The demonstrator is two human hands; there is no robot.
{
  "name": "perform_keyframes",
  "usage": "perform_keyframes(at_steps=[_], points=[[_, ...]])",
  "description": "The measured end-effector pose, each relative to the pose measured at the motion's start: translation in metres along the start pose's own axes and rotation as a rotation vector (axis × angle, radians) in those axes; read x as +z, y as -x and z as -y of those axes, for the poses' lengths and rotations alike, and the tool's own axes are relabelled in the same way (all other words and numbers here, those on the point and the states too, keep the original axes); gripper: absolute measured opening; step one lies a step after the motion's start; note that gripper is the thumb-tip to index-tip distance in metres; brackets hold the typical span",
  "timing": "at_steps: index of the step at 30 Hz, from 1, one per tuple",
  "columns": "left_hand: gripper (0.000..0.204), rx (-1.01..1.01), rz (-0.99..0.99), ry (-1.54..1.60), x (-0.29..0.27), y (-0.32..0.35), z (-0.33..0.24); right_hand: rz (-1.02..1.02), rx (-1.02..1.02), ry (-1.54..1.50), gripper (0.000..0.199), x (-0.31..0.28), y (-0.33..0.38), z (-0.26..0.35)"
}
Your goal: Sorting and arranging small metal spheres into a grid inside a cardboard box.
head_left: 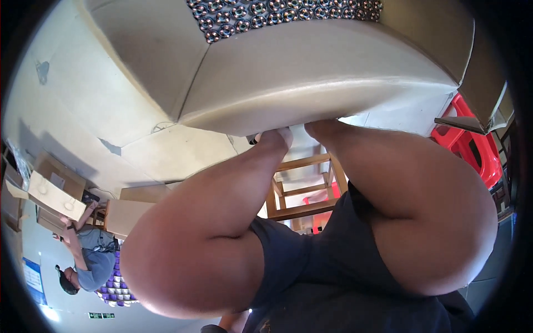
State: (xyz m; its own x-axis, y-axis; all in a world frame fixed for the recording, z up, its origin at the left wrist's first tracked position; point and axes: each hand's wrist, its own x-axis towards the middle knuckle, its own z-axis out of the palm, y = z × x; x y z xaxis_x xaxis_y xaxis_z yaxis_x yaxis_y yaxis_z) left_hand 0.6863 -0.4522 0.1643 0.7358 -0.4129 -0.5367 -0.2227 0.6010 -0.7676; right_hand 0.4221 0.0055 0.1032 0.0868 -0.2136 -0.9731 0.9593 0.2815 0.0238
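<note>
Neither of my hands shows its fingers in the head view. A small patch of skin [236,321] appears at the lower edge, and I cannot make out which part of an arm it is. Before my bare knees stands a large open cardboard box [311,61]. Inside it, at the top of the view, lie rows of shiny round metallic pieces [275,18] with dark rings; their exact kind is unclear.
A wooden stool frame [305,211] shows between my legs. Right of the box is a red plastic stool [483,152]. At far left, a person [94,255] handles an open carton [58,188], near purple and white stacked items [117,286]. Another carton [127,216] stands close by.
</note>
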Motion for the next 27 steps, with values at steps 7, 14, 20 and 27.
perform_keyframes(at_steps=[7,14,20,27], points=[[0.039,0.103,0.019,0.012,-0.002,-0.088,0.060,0.133,-0.020,0.112,0.035,0.089,0.034,-0.152],[0.037,0.560,-0.126,0.031,-0.042,-0.143,-0.005,-0.033,-0.264,0.353,0.035,0.185,0.059,-0.347],[0.031,0.951,-0.240,0.024,-0.068,-0.126,-0.009,-0.286,-0.442,0.545,0.035,0.182,0.016,-0.473],[0.026,1.093,-0.207,0.302,-0.132,-0.106,-0.027,-0.381,-0.467,0.719,0.036,0.144,-0.055,-0.530]])
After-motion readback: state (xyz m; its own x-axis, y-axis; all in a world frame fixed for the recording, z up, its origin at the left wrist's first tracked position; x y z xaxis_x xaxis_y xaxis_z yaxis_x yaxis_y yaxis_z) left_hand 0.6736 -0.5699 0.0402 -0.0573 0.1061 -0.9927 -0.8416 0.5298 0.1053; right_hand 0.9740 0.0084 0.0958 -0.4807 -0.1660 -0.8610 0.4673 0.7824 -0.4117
